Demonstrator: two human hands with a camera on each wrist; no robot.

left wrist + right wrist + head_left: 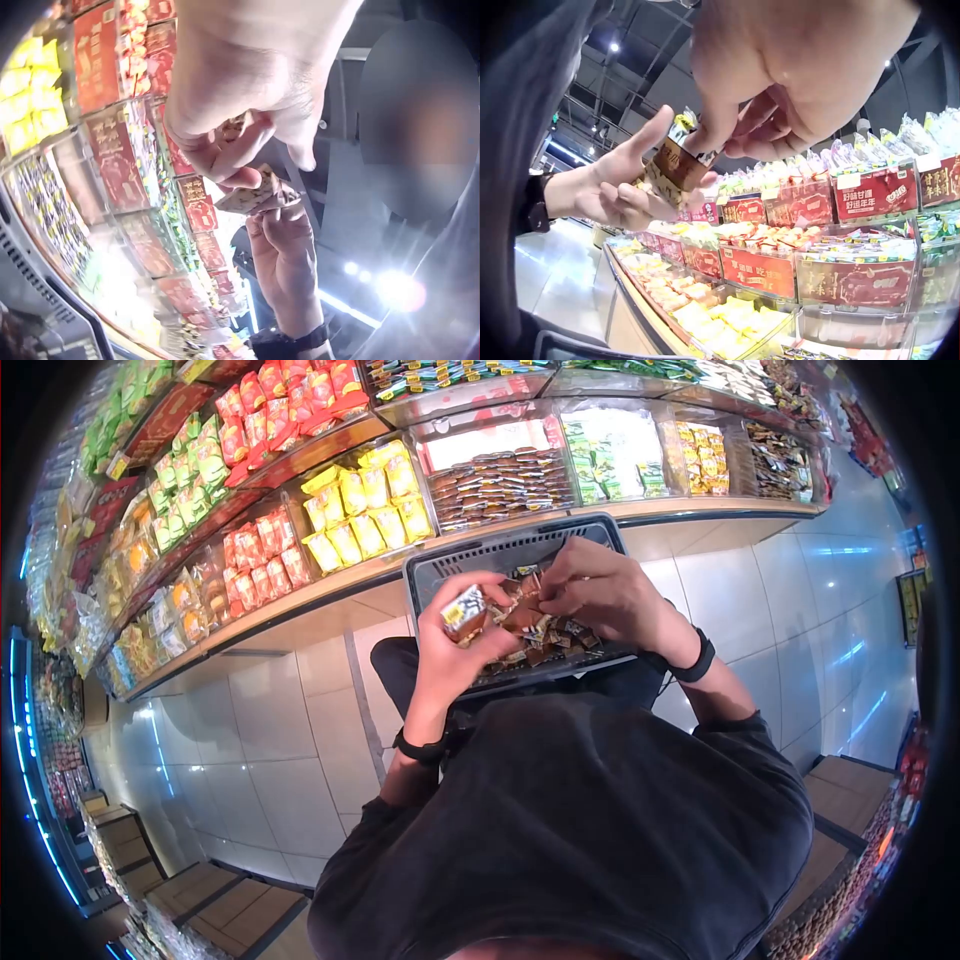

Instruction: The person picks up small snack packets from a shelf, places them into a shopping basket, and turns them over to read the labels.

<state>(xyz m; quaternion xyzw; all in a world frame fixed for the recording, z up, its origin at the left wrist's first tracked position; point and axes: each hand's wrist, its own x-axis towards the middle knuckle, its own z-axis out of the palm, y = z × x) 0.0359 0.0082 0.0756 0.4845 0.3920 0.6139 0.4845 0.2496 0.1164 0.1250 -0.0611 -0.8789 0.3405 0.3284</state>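
Observation:
My left hand point(447, 650) holds a small brown snack packet point(676, 166) with a white and yellow end, thumb on one side and fingers on the other. From the other side my right hand point(612, 595) meets it, its thumb and fingertips pinching the packets at the top edge. The left wrist view has a cream and brown patterned packet point(259, 198) between the two hands. Both hands are over a dark grey shopping basket point(412, 575), in which several brown packets point(575, 635) lie loosely. The left palm is hidden in the head view.
Beyond the basket runs a shelf with a wooden edge point(370, 568). Its bins hold yellow packets point(362, 510), stacked brown packets point(500, 488) and red packets point(265, 565). The basket stands at the person's lap, with tiled floor point(260, 710) around.

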